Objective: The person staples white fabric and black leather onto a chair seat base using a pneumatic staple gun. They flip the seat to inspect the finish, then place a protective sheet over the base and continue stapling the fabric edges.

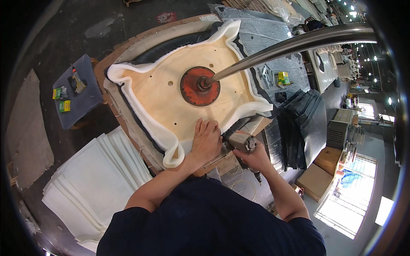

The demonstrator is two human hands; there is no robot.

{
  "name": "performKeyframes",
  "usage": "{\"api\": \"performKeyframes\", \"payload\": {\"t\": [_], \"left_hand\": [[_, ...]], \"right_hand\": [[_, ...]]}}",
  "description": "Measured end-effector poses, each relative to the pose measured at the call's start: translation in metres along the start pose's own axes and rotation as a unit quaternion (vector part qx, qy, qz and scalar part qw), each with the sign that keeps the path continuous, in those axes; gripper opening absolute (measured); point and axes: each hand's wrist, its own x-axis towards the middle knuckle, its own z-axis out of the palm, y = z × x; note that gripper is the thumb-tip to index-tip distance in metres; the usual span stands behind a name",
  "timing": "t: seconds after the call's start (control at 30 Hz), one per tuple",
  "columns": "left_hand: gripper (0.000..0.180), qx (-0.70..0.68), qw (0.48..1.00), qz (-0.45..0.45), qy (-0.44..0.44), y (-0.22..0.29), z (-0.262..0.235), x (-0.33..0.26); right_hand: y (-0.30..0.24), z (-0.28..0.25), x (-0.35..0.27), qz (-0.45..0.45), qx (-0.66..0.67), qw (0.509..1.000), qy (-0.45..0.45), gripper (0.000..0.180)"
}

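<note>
A plywood panel [145, 98] lies in front of me, with white padding [145, 123] folded up around its edges and a black cover [160, 53] beneath. My left hand [206, 138] bears down at the panel's near edge, its fingers bent over the rim where the black cover is turned up. In my right hand [255, 158] is a pneumatic staple gun [241, 141], gripped by its handle, its nose against the near edge just right of my left hand. A red round plate [200, 96] on a steel rod [294, 49] rests on the panel's middle.
White padding sheets [92, 183] are stacked at the left. Beyond, a small grey-topped stand [79, 109] carries a tool and small boxes. On the right, a plastic-covered table [273, 42] holds staple strips [268, 76], a yellow-green box [283, 78] and black covers [294, 128].
</note>
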Motion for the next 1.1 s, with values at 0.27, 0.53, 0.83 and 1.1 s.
{"api": "performKeyframes", "payload": {"t": [0.27,0.53,0.83,1.1], "left_hand": [[0.020,-0.017,1.000,-0.012,0.006,-0.001,0.006,0.000],[0.018,-0.034,0.999,-0.031,0.000,0.002,0.008,0.000],[0.019,0.003,1.000,-0.009,-0.004,0.000,-0.011,-0.008],[0.026,-0.014,0.999,-0.022,-0.019,-0.002,-0.005,-0.003]], "right_hand": [[-0.007,0.004,0.005,-0.007,-0.017,1.000,-0.013,0.072],[-0.010,0.012,0.016,-0.061,-0.045,0.997,0.016,0.068],[-0.010,0.005,-0.006,0.035,0.040,0.998,0.023,0.070],[-0.014,0.012,-0.008,0.008,0.001,1.000,0.010,0.071]]}}
